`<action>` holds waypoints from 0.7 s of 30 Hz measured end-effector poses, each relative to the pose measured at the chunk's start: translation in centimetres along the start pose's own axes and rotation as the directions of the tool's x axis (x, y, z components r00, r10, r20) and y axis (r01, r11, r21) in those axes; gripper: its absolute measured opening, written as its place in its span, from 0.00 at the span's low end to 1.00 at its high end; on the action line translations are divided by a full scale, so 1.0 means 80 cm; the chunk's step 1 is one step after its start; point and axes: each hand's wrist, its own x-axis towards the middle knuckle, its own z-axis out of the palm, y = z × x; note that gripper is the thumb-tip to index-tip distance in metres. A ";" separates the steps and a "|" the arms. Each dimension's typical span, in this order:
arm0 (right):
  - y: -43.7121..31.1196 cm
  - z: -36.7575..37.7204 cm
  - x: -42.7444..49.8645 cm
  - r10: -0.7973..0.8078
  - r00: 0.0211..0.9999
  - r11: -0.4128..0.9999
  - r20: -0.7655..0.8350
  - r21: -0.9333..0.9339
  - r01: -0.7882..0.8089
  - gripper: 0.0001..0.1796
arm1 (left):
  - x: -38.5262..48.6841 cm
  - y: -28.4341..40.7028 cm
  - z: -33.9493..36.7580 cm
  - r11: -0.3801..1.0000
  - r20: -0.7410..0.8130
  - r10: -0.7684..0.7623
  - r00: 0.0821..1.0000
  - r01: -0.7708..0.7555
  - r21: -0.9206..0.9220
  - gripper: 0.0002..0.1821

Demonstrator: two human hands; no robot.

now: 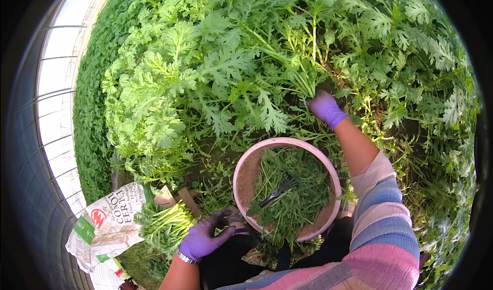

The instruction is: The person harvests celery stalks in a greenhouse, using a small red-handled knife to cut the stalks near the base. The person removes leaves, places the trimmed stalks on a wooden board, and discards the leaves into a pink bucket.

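My right hand (pixel 325 107), in a purple glove with dark soiled fingers, is closed around the lower ends of several leafy green stems (pixel 304 82). Their tops fan up and left into the lobed leaves of the crop, which looks like crown daisy. Whether these stems are cut or still rooted, I cannot tell. Low in the view, my left hand (pixel 204 234), also gloved, has thumb and fingers apart with nothing between them. A bundle of cut greens (pixel 169 224) lies just beside it, pale stem ends towards the hand.
A round pink tub (pixel 239 182) stands between my legs, holding loose greens (pixel 296 197) and a black-handled tool (pixel 277 191). A printed fertilizer sack (pixel 109 224) lies at left near cardboard pieces (pixel 186 201). Dense crop (pixel 173 78) surrounds the front; a greenhouse wall (pixel 57 109) curves along the left.
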 end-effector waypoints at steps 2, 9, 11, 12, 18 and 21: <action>0.029 -0.026 -0.003 0.031 0.998 0.949 0.050 -0.315 -0.013 0.15 | 0.000 -0.003 -0.002 1.000 -0.006 0.022 1.000 -0.022 0.000 0.32; 0.001 -0.054 0.054 0.403 0.901 0.853 -0.160 0.423 -0.307 0.31 | 0.002 -0.004 -0.002 0.997 0.002 0.055 0.998 -0.055 -0.046 0.33; -0.031 -0.033 0.070 0.266 0.960 0.914 -0.085 0.340 -0.223 0.29 | 0.002 -0.006 -0.001 0.999 0.012 0.048 0.999 -0.047 -0.027 0.33; -0.040 -0.026 0.080 0.253 0.967 0.915 -0.033 0.334 -0.228 0.27 | 0.002 -0.008 -0.001 1.000 0.020 0.017 1.000 -0.016 -0.022 0.33; -0.033 -0.003 0.095 0.196 0.969 0.930 -0.147 0.340 -0.137 0.19 | -0.003 -0.025 -0.002 0.999 0.010 0.032 0.999 -0.032 -0.006 0.32; -0.028 0.003 0.063 0.031 0.999 0.998 0.010 0.048 -0.031 0.19 | -0.005 -0.030 -0.006 0.999 -0.001 0.047 0.999 -0.047 -0.016 0.32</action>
